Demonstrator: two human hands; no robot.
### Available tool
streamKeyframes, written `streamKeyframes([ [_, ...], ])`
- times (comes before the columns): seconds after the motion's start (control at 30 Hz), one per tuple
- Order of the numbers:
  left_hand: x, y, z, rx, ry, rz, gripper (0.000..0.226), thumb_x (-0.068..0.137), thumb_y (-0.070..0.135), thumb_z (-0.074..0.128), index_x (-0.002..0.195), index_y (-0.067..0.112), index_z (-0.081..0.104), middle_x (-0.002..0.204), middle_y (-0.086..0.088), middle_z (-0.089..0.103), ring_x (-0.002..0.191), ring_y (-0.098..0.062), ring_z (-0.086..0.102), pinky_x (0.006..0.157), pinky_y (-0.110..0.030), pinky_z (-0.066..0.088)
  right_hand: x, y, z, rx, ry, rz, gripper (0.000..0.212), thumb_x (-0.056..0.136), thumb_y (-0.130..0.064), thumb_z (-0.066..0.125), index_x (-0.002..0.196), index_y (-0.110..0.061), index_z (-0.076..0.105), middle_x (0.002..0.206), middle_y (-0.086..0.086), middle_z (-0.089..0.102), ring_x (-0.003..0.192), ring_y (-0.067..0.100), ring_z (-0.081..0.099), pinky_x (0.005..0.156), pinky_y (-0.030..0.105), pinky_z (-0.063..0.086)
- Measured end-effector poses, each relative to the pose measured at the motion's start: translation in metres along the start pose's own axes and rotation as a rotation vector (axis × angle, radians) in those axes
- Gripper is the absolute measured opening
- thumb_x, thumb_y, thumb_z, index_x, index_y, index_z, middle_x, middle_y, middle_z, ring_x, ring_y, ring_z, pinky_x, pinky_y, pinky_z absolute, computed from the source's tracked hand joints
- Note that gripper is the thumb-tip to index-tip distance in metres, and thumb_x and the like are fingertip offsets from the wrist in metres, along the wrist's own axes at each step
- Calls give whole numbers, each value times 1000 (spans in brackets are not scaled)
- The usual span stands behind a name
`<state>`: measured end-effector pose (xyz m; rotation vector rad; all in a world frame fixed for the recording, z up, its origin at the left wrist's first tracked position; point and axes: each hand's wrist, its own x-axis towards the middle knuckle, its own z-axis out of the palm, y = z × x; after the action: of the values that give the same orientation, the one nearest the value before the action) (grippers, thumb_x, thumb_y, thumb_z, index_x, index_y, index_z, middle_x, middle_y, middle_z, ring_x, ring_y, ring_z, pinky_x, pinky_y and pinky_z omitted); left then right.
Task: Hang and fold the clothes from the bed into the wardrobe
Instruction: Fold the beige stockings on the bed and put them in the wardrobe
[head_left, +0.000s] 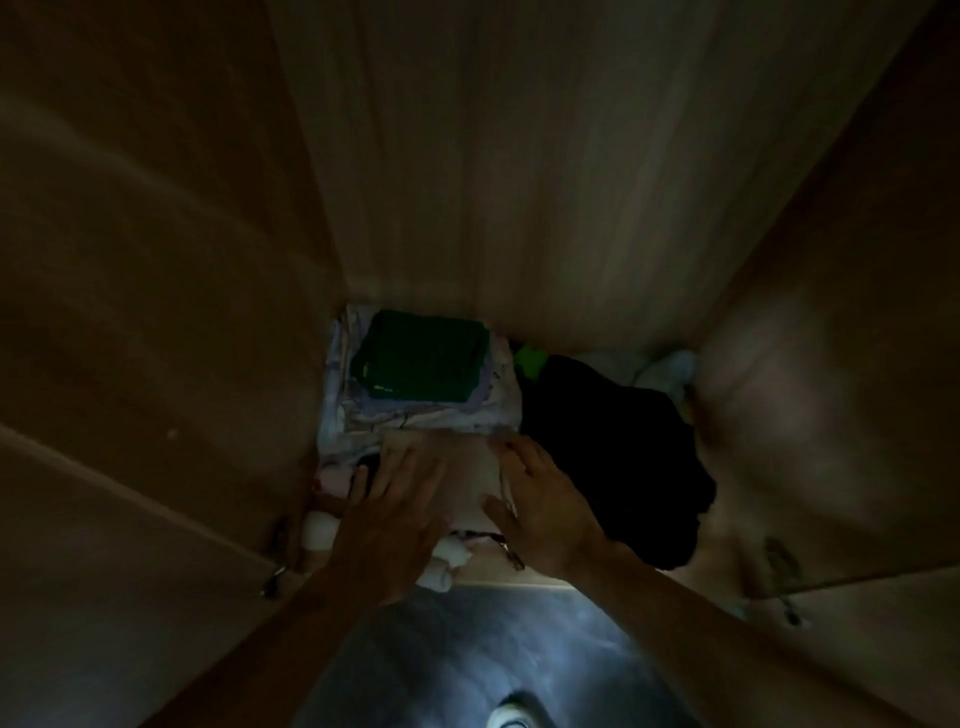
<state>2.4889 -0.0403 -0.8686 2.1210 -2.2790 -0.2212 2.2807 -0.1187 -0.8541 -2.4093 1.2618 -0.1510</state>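
Observation:
I look down into a dim wooden wardrobe (519, 182). On its floor lies a pale pinkish folded garment (462, 473). My left hand (389, 514) rests flat on its left side with fingers spread. My right hand (540, 504) lies flat on its right edge, thumb toward the front. Behind it sits a folded stack of pale patterned cloth (431, 421) with a dark green folded item (421, 358) on top. A black garment (618, 457) lies heaped to the right.
The wardrobe's side wall (156, 312) and right wall (831, 364) close in the space. White fabric (670, 369) shows in the back right corner, and a bright green scrap (530, 358) beside the stack. Grey floor (467, 649) lies below the front edge.

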Motion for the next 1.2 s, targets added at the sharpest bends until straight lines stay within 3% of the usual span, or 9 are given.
streamKeyframes([
  [0.13, -45, 31, -122, 68, 46, 18, 52, 89, 46, 59, 133, 18, 62, 142, -16, 55, 128, -40, 53, 99, -56, 47, -49, -52, -119, -144, -20, -19, 67, 99, -50, 41, 155, -17, 25, 154, 10, 34, 142, 29, 31, 116, 38, 28],
  [0.23, -78, 59, -225, -27, 100, -50, 57, 93, 48, 40, 138, 19, 56, 142, -12, 55, 129, -34, 53, 105, -50, 43, -85, -105, -214, -161, 1, -23, 64, 97, -52, 43, 151, -18, 34, 146, 11, 44, 136, 32, 37, 112, 40, 33],
  [0.37, -120, 86, -342, -39, 261, -61, 43, 95, 49, 42, 120, 24, 67, 132, -9, 62, 112, -30, 63, 95, -44, 50, -137, -170, -315, -215, 11, -25, 57, 97, -57, 36, 141, -22, 44, 135, 6, 51, 130, 28, 40, 108, 43, 34],
  [0.47, -150, 101, -411, -70, 294, -66, 47, 97, 54, 33, 122, 27, 63, 139, -6, 56, 115, -27, 59, 93, -42, 48, -176, -213, -374, -217, 51, -27, 55, 97, -59, 33, 137, -25, 47, 133, 3, 51, 126, 26, 43, 107, 43, 34],
  [0.63, -193, 129, -485, -82, 261, -70, 57, 97, 61, 16, 135, 33, 48, 151, 0, 39, 130, -26, 45, 102, -45, 42, -238, -258, -443, -225, 153, -31, 61, 95, -63, 28, 143, -29, 42, 149, 0, 40, 131, 25, 40, 105, 42, 37],
  [0.73, -223, 152, -523, -89, 266, -74, 50, 97, 60, 22, 133, 35, 44, 155, -1, 29, 131, -29, 41, 100, -50, 43, -281, -277, -476, -195, 188, 10, 59, 97, -60, 33, 146, -29, 38, 162, 4, 20, 141, 28, 27, 113, 45, 30],
  [0.87, -267, 191, -563, -84, 256, -59, 47, 99, 57, 30, 140, 34, 40, 160, -2, 17, 135, -30, 36, 105, -56, 38, -340, -293, -509, -234, 204, 49, 59, 99, -58, 35, 150, -29, 32, 165, 3, 10, 149, 27, 15, 117, 45, 23],
  [1.07, -343, 239, -595, -3, 313, -16, 49, 100, 56, 30, 143, 35, 40, 163, 0, 18, 143, -28, 30, 115, -57, 24, -419, -303, -538, -277, 252, -7, 63, 99, -60, 34, 154, -31, 24, 166, 3, 8, 149, 29, 12, 119, 48, 20],
  [1.2, -393, 269, -605, -8, 332, -12, 52, 99, 60, 26, 143, 36, 40, 162, 2, 20, 143, -25, 31, 115, -59, 24, -466, -308, -541, -277, 281, -53, 64, 98, -61, 34, 154, -32, 23, 166, 3, 8, 150, 29, 11, 119, 48, 21],
])
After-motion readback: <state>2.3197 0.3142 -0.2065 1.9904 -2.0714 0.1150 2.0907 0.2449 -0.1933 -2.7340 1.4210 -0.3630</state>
